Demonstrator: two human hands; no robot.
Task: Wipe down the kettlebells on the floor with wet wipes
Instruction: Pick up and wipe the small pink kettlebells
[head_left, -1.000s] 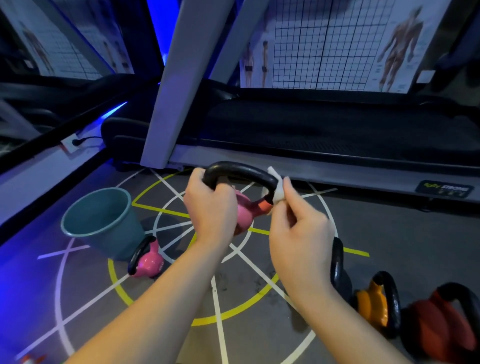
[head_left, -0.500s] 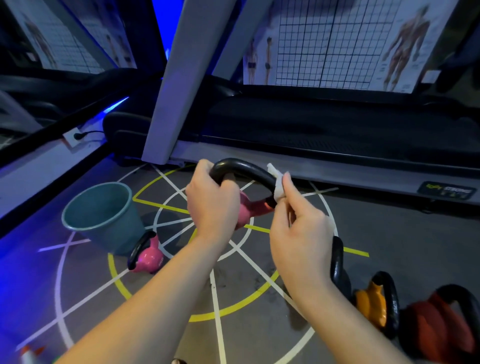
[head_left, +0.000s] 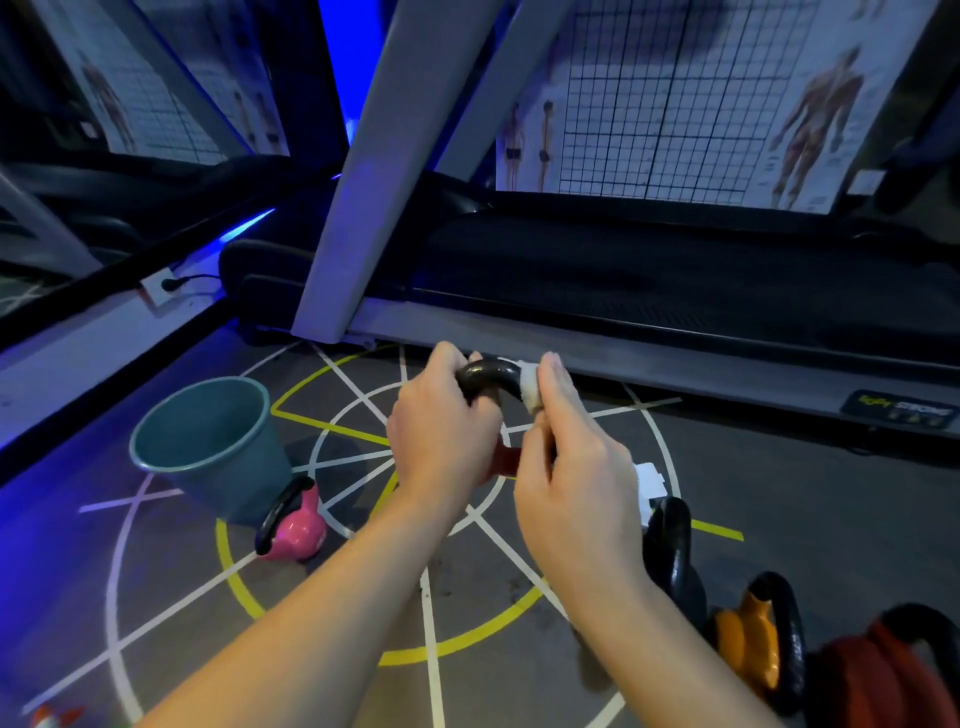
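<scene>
A teal bucket stands on the marked floor. Up and to the right of the bucket, the person holds a kettlebell raised in both hands. The left hand has its fingers curled tight round the left end of the black handle, and the reddish body hangs mostly hidden behind the hands. The right hand, further right of the bucket, pinches a white wet wipe between thumb and fingers, wrapped against the handle's right bend. A pink kettlebell sits just beside the bucket's lower right side. Well to the right of the bucket, a black kettlebell, an orange kettlebell and a red kettlebell stand in a row. Behind the bucket runs a treadmill.
</scene>
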